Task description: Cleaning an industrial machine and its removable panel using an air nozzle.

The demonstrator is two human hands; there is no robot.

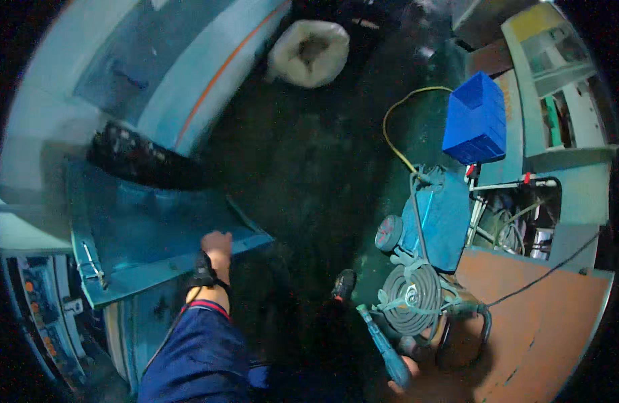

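Note:
My left hand (217, 243) is curled at the near edge of a wide blue metal panel (145, 228); its fingertips are hard to make out. A dark strap goes round that wrist, below a navy sleeve with a red-striped cuff. At the lower right my right hand (411, 367) is wrapped round the rear end of a long teal-blue tool (382, 346). Its narrow tip points up and left, and its exact kind does not show. Close beside it is a coiled grey hose (410, 299), against a blue wheeled machine (437, 215).
A blue plastic crate (476, 121) stands beyond the machine, near a yellow hose (388, 127). An open white sack (309, 54) sits on the dark floor farther off. Machine housings (215, 74) line the left. A brown board (531, 316) and a black cable lie at right.

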